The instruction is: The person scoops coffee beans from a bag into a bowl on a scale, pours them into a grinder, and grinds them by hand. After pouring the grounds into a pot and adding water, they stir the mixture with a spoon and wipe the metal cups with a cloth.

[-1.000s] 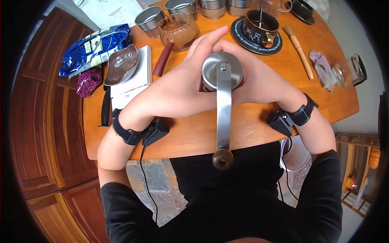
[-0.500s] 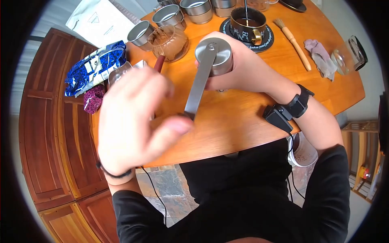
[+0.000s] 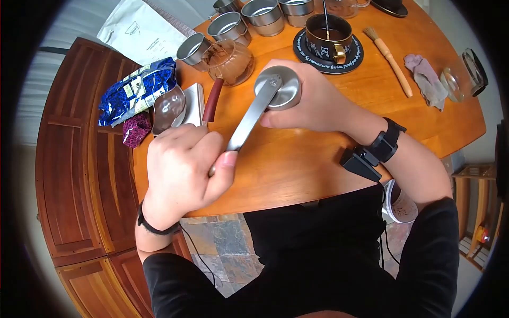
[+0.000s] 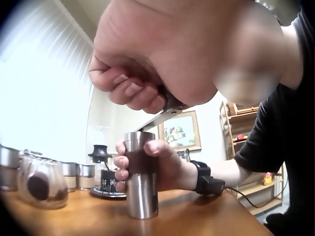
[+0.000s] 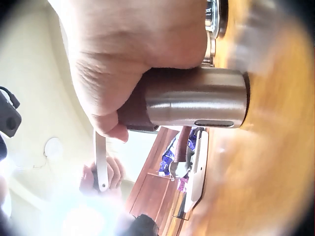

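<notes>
A steel manual coffee grinder (image 4: 142, 196) with a brown band stands upright, its base right at the table top. My right hand (image 3: 315, 98) grips it around the band, fingers on one side and thumb on the other. From its lid a flat metal crank (image 3: 252, 119) slants towards me and to the left. My left hand (image 3: 183, 169) curls round the dark knob (image 4: 171, 102) at the crank's end, hiding most of it. In the right wrist view, a slot shows low on the grinder's side.
Beyond the grinder stand a brown-stained glass vessel (image 3: 233, 63), steel cups (image 3: 228, 26) and a black mug (image 3: 328, 45) on a round coaster. A brush (image 3: 389, 63) and a cloth (image 3: 427, 79) lie right. At left are a blue bag (image 3: 140, 90), a brown dish (image 3: 168, 108) and a white scale (image 3: 196, 106).
Both hands were together around the grinder; the left has come away to the crank's end and now grips its knob. The crank has swung left, while the right hand has kept its hold.
</notes>
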{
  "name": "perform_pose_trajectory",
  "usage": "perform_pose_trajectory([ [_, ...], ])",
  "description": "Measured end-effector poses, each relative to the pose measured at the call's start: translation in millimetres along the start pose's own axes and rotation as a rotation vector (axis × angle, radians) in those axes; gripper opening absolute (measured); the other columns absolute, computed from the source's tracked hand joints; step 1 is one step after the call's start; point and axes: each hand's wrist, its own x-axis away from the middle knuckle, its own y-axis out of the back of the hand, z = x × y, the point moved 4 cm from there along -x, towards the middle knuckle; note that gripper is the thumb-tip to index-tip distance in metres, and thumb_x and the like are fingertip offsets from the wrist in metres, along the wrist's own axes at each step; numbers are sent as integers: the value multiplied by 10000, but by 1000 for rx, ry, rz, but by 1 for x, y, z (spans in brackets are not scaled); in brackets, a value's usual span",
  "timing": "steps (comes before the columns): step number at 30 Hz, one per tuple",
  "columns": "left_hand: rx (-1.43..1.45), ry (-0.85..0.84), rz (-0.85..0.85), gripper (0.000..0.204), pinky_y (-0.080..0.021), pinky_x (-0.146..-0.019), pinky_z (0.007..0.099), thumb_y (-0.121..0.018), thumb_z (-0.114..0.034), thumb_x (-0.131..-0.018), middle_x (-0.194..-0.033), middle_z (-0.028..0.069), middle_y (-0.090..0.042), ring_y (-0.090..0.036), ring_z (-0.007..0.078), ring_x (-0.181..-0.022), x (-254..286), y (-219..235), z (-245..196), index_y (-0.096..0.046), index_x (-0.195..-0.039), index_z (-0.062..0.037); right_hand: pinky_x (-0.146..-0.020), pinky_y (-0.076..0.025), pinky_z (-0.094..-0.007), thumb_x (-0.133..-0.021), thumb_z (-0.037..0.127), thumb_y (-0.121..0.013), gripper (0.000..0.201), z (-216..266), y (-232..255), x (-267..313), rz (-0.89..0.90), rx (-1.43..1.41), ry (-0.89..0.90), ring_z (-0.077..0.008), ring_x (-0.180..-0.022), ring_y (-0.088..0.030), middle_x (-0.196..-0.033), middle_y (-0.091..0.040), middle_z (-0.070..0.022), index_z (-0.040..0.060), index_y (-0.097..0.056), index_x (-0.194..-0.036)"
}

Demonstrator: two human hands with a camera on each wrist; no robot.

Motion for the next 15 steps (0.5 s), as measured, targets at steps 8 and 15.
perform_pose_trajectory([
  [8, 46, 149, 84, 334, -419, -512, 430, -538, -232, -875, -549, 128, -500, -540, 339, -530, -7, 3, 20, -521, -589, -61, -734, -448, -241, -719, 115, -797, 330, 1, -1, 4, 40, -117, -79, -68, -801, -539, -832, -582, 13, 52, -573, -953],
  [15, -43, 486, 201, 459, -434, -573, 461, -458, -311, -966, -572, 185, -550, -565, 394, -601, -43, -7, 65, -594, -654, -3, -716, -456, -250, -719, 118, -789, 318, 6, -10, 8, 132, -145, -68, -77, -771, -548, -814, -587, 10, 49, -569, -938],
])
